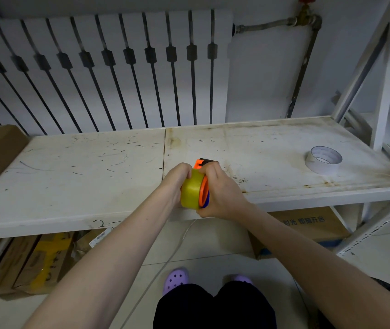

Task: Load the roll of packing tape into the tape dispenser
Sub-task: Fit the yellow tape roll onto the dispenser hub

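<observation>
A scuffed white shelf board (94, 167) runs across the scene, and the work goes on just above its near edge, a little right of centre. Far to the right on the board a spare white roll of tape (323, 160) lies flat, well apart from the hands.

The left hand (177, 181) is closed around the far left side of the yellow roll of packing tape (190, 191), fingers curled over its top. The right hand (220, 193) is clenched on the orange tape dispenser (204, 189), with the thumb and fingers wrapped round its body; the dispenser's orange and black head (203, 162) pokes out beyond the knuckles on the far side. The roll stands on edge, its right face pressed against the orange flange, so it looks nearly or fully seated on the hub; whether it is home I cannot tell, as the hub is hidden.

To do this step well, I judge the left hand should push squarely along the hub's axis, not at a tilt, while the right hand braces the dispenser firmly against that push. The free tape end, not visible here, should face the cutter head.
</observation>
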